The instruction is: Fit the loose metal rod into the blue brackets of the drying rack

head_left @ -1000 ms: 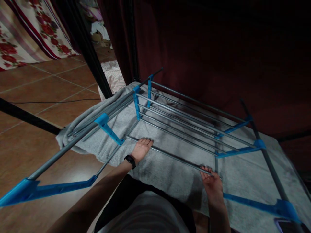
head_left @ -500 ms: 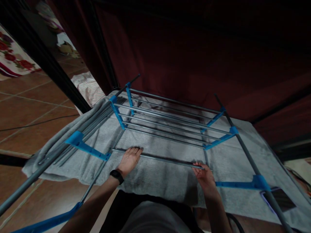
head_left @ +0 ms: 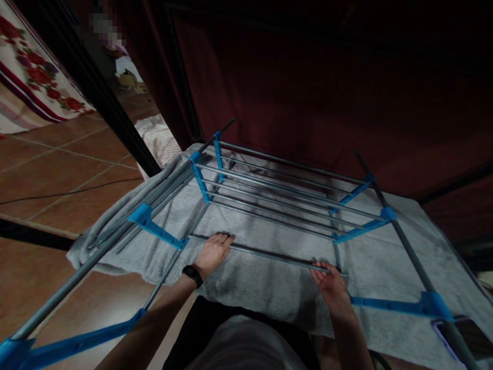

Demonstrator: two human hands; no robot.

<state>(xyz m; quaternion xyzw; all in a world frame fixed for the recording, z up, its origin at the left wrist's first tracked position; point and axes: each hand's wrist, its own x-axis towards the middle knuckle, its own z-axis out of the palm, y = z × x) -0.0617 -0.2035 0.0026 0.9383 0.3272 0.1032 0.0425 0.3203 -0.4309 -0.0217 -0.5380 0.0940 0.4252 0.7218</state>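
Note:
A grey metal tube [head_left: 269, 254] lies crosswise in front of me, low between the two sides of a rack frame. My left hand [head_left: 215, 252], with a black band at the wrist, is wrapped over the tube near its left end. Near the other end my right hand [head_left: 329, 281] grips it, palm turned up. Beyond the tube, several parallel grey rods [head_left: 277, 185] run between blue plastic brackets [head_left: 199, 177]. Another blue bracket [head_left: 157, 229] sits close to the tube's left end, and a further blue bracket [head_left: 400, 306] is right of my right hand.
Several loose grey tubes [head_left: 154, 200] lie along the left of the grey blanket [head_left: 246, 288]. A phone [head_left: 468, 336] rests at the lower right, beside a long side pole [head_left: 414, 257]. A dark red curtain [head_left: 292, 92] hangs behind. Tiled floor [head_left: 69, 180] shows at left.
The whole scene has shifted right in view as my head turned left. Both hands keep their hold on the tube, which stays in about the same place within the frame.

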